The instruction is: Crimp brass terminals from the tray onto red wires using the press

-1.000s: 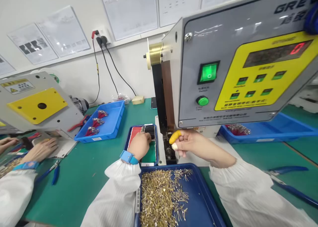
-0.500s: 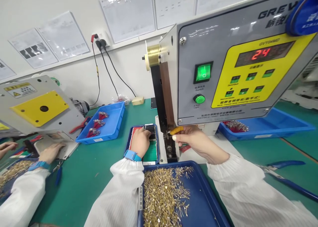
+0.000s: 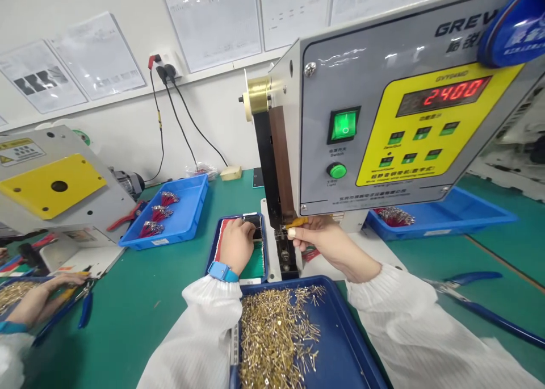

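My left hand (image 3: 235, 242) reaches into a small blue tray (image 3: 213, 252) with red, black and green short wires (image 3: 255, 262). Its fingers curl down at the black wires (image 3: 256, 223), and their tips are hidden. My right hand (image 3: 336, 244) is closed in a pinch at the working point of the crimping machine (image 3: 286, 247), with a yellow-orange cover (image 3: 298, 222) on a finger. What lies between the fingertips is too small to make out. Just below both hands, a dark blue tray (image 3: 353, 332) holds a heap of thin gold-coloured metal pins (image 3: 272, 332).
Beside me a co-worker's hand (image 3: 38, 298) is at blue-handled pliers (image 3: 85, 304). Blue bins with bundled red-wired parts stand left (image 3: 187, 207) and right (image 3: 460, 218). More pliers (image 3: 464, 289) lie at the right. The machine's grey box (image 3: 323, 116) overhangs my right hand.
My hands stay at the wire tray and the machine while the view shifts slightly. The display goes from 24 to 2400. The co-worker's hand moves onto the pliers.
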`<state>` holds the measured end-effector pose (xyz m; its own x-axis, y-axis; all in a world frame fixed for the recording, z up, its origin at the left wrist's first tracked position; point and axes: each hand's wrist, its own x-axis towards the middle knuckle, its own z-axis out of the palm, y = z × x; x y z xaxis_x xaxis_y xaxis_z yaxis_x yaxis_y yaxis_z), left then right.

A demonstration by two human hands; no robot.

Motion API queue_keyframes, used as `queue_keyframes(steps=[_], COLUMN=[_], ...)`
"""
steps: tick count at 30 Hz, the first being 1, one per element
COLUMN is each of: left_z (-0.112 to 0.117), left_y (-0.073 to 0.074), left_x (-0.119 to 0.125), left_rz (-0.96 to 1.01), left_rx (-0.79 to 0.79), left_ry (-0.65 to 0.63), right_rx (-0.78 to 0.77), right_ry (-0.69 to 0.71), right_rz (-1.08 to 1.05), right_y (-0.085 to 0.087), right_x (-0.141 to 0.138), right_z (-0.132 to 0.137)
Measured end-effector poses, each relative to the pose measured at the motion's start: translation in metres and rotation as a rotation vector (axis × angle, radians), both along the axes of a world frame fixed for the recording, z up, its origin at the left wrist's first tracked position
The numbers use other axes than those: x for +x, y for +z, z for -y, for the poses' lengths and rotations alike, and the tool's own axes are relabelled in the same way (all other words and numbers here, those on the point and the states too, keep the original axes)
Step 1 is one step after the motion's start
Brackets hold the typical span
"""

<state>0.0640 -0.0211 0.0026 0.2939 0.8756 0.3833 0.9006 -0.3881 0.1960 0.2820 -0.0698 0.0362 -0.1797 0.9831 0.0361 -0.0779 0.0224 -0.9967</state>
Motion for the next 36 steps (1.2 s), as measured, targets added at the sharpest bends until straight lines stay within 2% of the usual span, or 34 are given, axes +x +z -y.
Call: queue_keyframes(steps=[6,10,21,27,36], left_z=[0.023,0.030,0.037,0.034,0.034], left_y=[0.011,0.012,0.016,0.013,0.012], left_x=[0.013,0.019,0.020,0.020,0.021], left_rz=[0.178,0.234,0.245,0.253,0.266], left_rx=[0.164,0.276,0.355,0.414,0.425], left_ry=[-0.182,-0.255,-0.290,-0.342,-0.367], right_rx=[-0.017,0.007,0.015,0.028,-0.010], right_ry=[-0.021,0.003,-0.004,-0.068,-0.067], right_rz=[0.118,0.141,0.109,0.051,0.123], right_y=[-0.004,-0.005,-0.004,-0.007,-0.013], right_x=[-0.001,0.000,-0.002,-0.007,-0.004], right_z=[0.001,0.000,0.003,0.001,-0.002])
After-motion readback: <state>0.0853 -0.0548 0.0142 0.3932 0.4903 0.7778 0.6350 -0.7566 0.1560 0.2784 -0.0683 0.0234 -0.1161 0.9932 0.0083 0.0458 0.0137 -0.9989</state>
